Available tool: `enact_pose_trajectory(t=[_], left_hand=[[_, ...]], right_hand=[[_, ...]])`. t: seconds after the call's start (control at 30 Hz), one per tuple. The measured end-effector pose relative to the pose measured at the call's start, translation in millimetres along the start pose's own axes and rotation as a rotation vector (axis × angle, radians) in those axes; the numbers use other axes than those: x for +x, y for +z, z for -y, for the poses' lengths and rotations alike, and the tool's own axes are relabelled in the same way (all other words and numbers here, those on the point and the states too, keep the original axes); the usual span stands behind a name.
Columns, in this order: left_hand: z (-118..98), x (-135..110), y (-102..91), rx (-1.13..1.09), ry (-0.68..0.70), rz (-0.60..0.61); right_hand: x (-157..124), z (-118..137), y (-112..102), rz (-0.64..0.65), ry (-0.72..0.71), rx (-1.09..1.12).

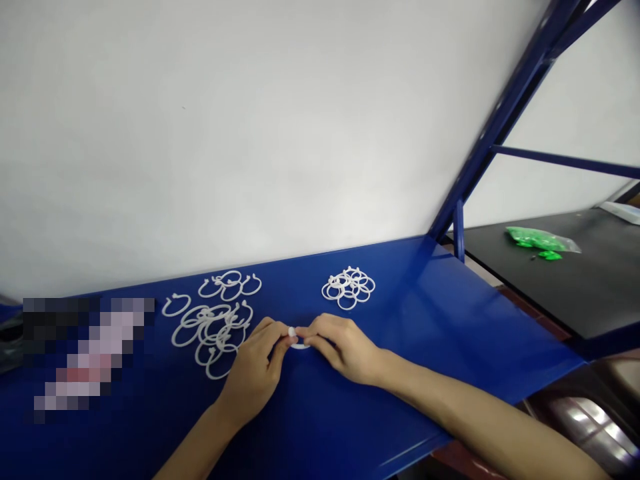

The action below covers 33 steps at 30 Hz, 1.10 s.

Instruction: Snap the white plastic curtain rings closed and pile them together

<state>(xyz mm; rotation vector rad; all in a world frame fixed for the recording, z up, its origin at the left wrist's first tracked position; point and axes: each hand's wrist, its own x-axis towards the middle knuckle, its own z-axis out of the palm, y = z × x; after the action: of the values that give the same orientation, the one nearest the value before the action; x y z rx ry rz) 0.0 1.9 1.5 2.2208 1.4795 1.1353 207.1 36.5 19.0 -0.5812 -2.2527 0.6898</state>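
Note:
Both hands meet over the blue table and pinch one white plastic curtain ring [300, 346] between them. My left hand [257, 367] grips its left end, thumb against fingers. On the other end, my right hand [345, 343] is closed in a similar pinch. Most of the ring is covered by the fingers; a lower arc and a small white tip show. Left of my left hand lies a loose spread of white rings [203, 325], several with their ends apart. Beyond my right hand sits a tighter pile of white rings [356, 287], which look closed.
The blue table [400, 320] runs along a pale wall [250, 133]. A blurred-out item [95, 360] lies at its left. A blue metal frame [493, 130] rises at the right. Past it, a black table [540, 287] bears a clear bag of green pieces [537, 239].

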Motion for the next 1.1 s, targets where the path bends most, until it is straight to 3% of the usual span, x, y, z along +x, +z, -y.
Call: enact_pose_trajectory(t=[0.1, 0.2, 0.3, 0.43, 0.57, 0.7, 0.9, 1.0, 1.1], left_hand=[[0.1, 6.3, -4.3, 0.08, 0.048, 0.019], [6.6, 13.6, -11.5, 0.323, 0.06, -0.006], [20.7, 17.0, -20.0, 0.669, -0.069, -0.061], [36.7, 15.2, -27.6, 0.866, -0.203, 0.027], [37.8, 13.8, -28.4, 0.828, -0.193, 0.029], [31.9, 16.0, -28.1, 0.708, -0.139, -0.098], [17.8, 19.0, -28.1, 0.446, 0.112, -0.257], [7.3, 17.1, -24.0, 0.398, 0.24, -0.268], [-2.4, 13.0, -15.5, 0.361, 0.322, -0.218]], right_hand=[[3.1, -5.1, -1.1, -0.04, -0.03, -0.044], [7.1, -19.3, -10.6, -0.139, 0.012, -0.165], [8.3, -39.7, -30.2, -0.236, 0.167, -0.331], [6.3, -61.2, -60.3, -0.296, 0.405, -0.499], [5.1, -65.2, -78.0, -0.225, 0.525, -0.57], [4.3, -62.1, -82.5, -0.129, 0.528, -0.563], [6.7, -55.9, -76.1, -0.216, 0.449, -0.616], [9.3, -40.8, -61.9, -0.227, 0.368, -0.49], [9.8, -18.6, -38.6, -0.15, 0.31, -0.174]])
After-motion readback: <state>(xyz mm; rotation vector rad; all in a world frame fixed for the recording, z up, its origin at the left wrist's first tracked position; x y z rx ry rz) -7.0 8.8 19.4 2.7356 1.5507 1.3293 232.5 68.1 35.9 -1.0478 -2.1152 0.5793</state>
